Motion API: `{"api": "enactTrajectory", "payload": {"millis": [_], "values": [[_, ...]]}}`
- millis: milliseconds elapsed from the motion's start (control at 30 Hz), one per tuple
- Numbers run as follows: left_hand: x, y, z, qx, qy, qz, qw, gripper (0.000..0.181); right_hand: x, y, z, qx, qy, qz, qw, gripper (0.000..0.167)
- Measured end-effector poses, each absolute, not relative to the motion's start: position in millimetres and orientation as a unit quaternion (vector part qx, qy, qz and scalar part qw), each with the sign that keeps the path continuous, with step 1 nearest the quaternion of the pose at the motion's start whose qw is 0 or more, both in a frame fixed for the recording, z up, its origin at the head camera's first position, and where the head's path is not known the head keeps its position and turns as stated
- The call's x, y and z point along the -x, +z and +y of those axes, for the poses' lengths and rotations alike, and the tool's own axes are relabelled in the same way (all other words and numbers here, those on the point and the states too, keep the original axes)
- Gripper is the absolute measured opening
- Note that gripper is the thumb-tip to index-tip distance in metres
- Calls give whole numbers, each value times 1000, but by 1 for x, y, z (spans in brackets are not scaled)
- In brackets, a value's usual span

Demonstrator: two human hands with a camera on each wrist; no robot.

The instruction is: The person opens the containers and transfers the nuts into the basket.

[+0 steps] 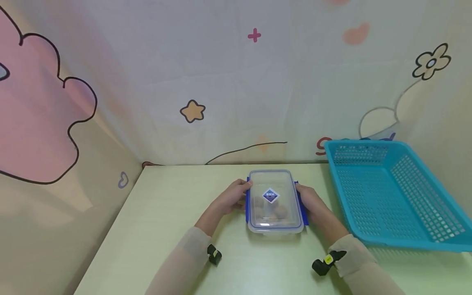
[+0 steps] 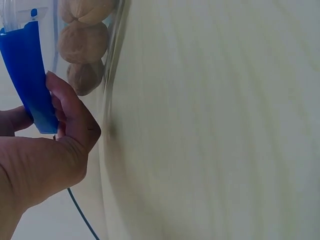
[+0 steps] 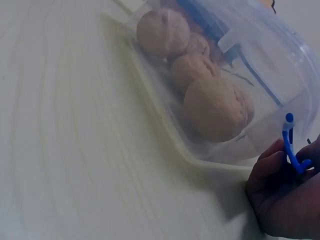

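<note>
Left fingers (image 2: 73, 106) and right fingers (image 3: 266, 167) pinch blue flaps (image 2: 29, 72) on a clear, rectangular plastic box (image 1: 274, 178) of rounded, wrinkled walnuts (image 3: 215, 107).

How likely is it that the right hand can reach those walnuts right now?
No, probably not: the clear lid covers the walnuts, and the right hand holds a blue side latch.

We record pale beige sleeves (image 1: 180, 262) and black wrist cameras (image 1: 214, 255), the right one marked with a small yellow label (image 1: 328, 259).
</note>
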State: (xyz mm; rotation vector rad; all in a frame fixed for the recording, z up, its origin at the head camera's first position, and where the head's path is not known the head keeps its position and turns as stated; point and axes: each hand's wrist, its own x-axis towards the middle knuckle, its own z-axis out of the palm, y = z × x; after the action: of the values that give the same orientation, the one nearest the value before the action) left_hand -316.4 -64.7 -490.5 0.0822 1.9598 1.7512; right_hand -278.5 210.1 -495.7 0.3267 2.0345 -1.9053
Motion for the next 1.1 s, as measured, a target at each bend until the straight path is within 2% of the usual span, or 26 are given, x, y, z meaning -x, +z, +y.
{"api": "enactTrajectory", "payload": {"millis": [433,600,800,1100], "values": [[316,-490,-63,-31,641,723,256,48,276,-494,211,-111,-644,742,149,65],[315,-490,-64,-30,643,723,251,43,273,-488,209,-107,-559,814,113,88],[320,-491,-64,-31,656,709,255,35,269,-477,204,-59,-449,884,117,112],[320,-493,-65,-50,651,706,274,38,265,-487,201,-25,-436,893,110,109]]}}
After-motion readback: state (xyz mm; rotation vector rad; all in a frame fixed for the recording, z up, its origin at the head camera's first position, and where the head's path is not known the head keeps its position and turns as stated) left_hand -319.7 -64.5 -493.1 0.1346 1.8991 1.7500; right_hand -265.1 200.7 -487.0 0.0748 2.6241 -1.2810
